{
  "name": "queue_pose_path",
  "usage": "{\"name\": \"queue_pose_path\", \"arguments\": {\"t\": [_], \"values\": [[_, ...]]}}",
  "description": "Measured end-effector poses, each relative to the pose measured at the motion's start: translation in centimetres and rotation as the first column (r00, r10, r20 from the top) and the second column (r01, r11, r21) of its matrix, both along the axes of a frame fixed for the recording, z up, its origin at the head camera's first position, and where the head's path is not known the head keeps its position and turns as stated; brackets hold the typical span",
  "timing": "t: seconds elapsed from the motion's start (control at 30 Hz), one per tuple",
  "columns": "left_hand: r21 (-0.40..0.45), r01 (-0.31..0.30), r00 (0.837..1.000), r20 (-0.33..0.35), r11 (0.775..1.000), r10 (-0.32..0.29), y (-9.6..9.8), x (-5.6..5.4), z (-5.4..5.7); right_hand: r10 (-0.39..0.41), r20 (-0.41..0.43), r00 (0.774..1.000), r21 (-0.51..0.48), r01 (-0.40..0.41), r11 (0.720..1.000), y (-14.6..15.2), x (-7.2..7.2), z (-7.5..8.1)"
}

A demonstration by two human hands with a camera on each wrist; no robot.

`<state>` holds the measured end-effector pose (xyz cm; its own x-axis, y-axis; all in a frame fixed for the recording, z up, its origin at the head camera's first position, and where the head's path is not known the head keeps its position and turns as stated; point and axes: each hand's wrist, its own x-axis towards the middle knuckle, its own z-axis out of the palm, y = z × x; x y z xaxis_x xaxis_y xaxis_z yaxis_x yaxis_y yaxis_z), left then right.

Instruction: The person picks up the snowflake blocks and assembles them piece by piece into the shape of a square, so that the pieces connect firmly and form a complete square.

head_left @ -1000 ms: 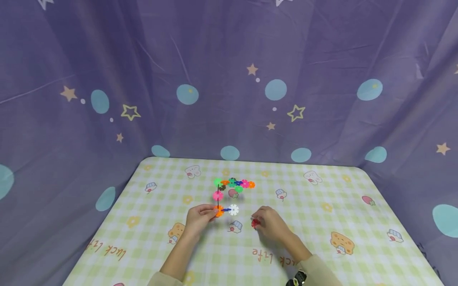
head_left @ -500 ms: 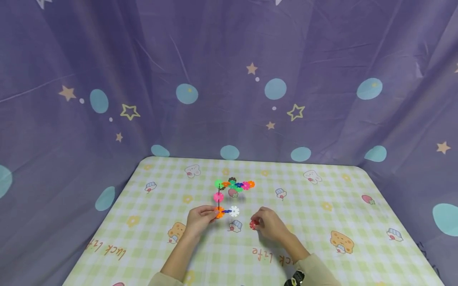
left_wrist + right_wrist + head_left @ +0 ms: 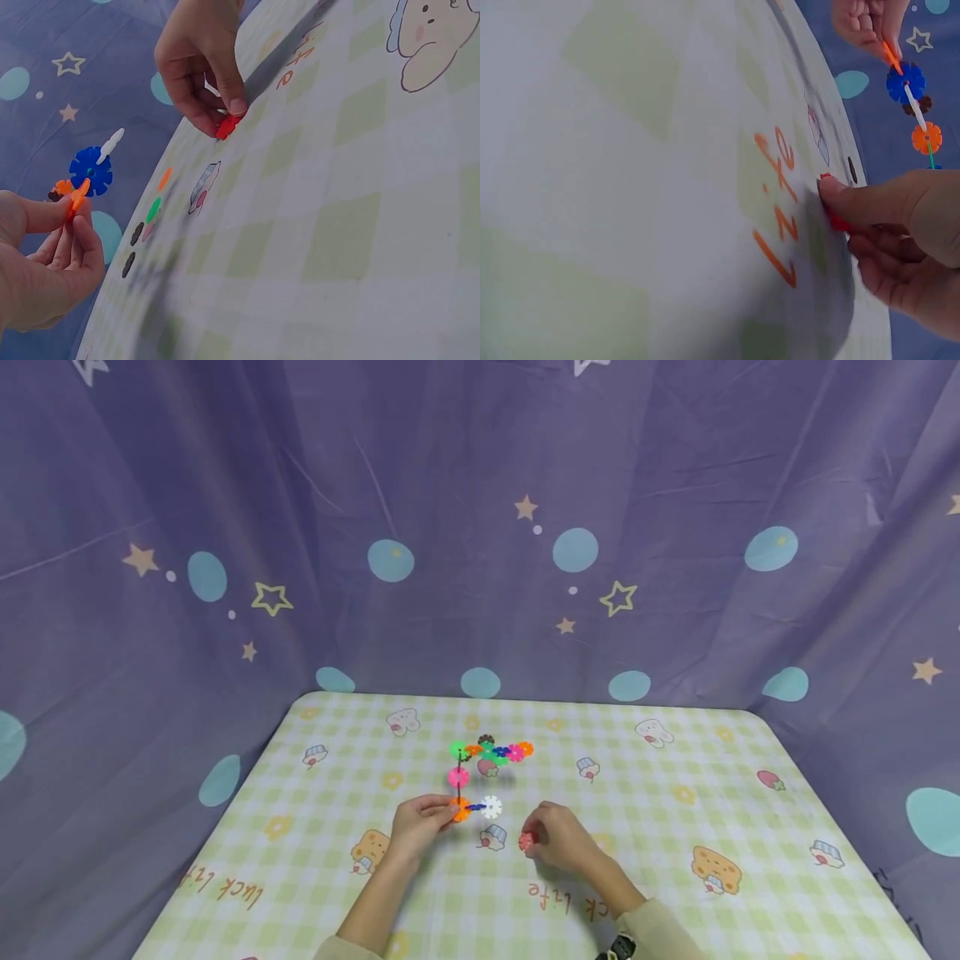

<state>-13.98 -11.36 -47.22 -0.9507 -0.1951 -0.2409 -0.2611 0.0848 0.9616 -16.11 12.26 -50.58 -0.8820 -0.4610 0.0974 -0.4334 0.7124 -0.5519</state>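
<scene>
In the head view my left hand pinches an orange notched plastic disc, part of a linked chain of discs held above the table. A blue disc and a white disc extend rightward from it. Away from me the chain runs through a pink disc to a bright green disc. My right hand, to the right and apart from the chain, pinches a red notched disc between thumb and fingers. Fingers partly cover the red disc in the right wrist view.
Beyond the hands, more coloured discs form a row ending in an orange disc; which are linked is unclear. Dark discs and a green disc lie on the checked tablecloth. A purple curtain borders the table.
My right hand has shifted slightly left and nearer to me, and the red disc has turned to show more of its face. The left hand holds the chain almost still.
</scene>
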Motion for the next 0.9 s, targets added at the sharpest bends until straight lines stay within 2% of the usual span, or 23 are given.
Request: {"name": "queue_pose_path", "arguments": {"t": [0.1,0.2,0.33,0.43,0.57,0.63,0.77,0.9], "values": [[0.000,0.011,1.000,0.001,1.000,-0.011,0.1,0.1,-0.2,-0.017,0.036,0.999,-0.076,0.020,0.997,-0.3,0.2,0.0],[0.011,0.020,1.000,0.006,1.000,-0.020,0.1,0.1,-0.3,-0.066,0.071,0.995,-0.196,0.079,0.977,-0.5,0.3,-0.1],[0.017,0.031,0.999,0.013,0.999,-0.032,0.1,0.3,-0.2,-0.130,0.137,0.982,-0.363,0.172,0.916,-0.5,0.2,0.0],[0.021,0.033,0.999,0.019,0.999,-0.034,0.0,0.3,-0.2,-0.161,0.202,0.966,-0.444,0.237,0.864,-0.5,0.1,0.2],[0.039,0.026,0.999,0.022,0.999,-0.027,0.0,0.3,-0.2,-0.180,0.275,0.944,-0.520,0.304,0.798,-0.6,0.0,0.6],[0.044,0.028,0.999,0.017,0.999,-0.029,0.0,0.4,-0.2,-0.183,0.302,0.936,-0.542,0.326,0.774,-0.8,0.0,0.8],[0.047,0.038,0.999,0.007,0.998,-0.038,0.0,0.4,-0.1,-0.181,0.329,0.927,-0.567,0.347,0.747,-1.1,0.2,1.4],[0.044,0.041,0.999,0.017,0.998,-0.042,0.1,0.5,0.0,-0.159,0.334,0.929,-0.590,0.338,0.733,-1.4,0.5,2.2]]}}
